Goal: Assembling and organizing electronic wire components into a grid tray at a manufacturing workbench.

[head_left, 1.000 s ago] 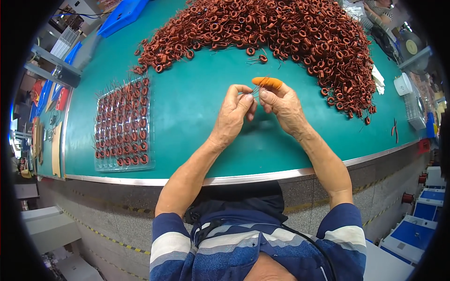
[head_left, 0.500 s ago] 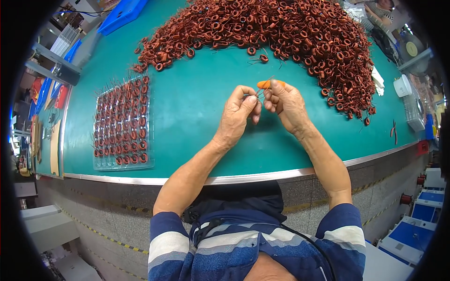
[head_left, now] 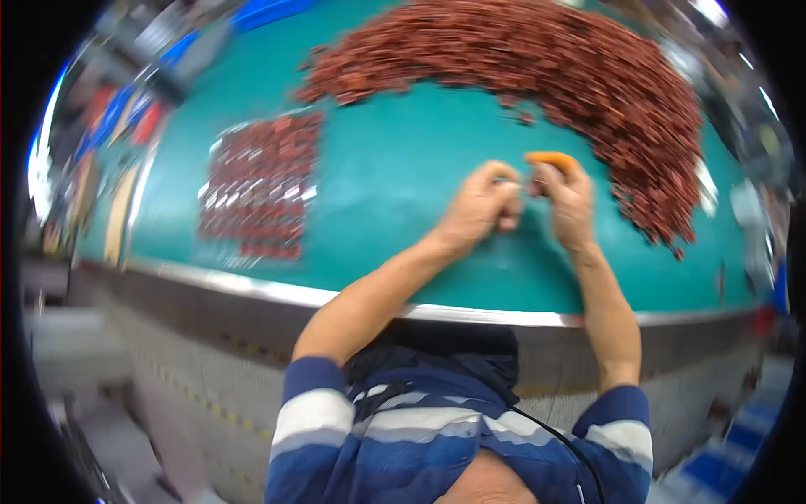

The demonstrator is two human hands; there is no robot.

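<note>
Frame's motion-blurred, so I go by what reads. My left hand (head_left: 480,204) and right hand (head_left: 564,200) meet fingertip to fingertip over the teal work table (head_left: 395,210), mid-depth, right of centre. Both are curled tight, pinching at something tiny between them; too smeared to say what. An orange rubber finger cot (head_left: 550,158) sits on the R hand's top finger. The big heap of small reddish-brown coil rings (head_left: 579,76) arcs along the far edge and down the right edge, just beside the R hand. A clear plastic tray of same rings (head_left: 262,185) lies near the left edge, well apart from the L hand. The table's metal front rim (head_left: 470,313) runs under both forearms.
</note>
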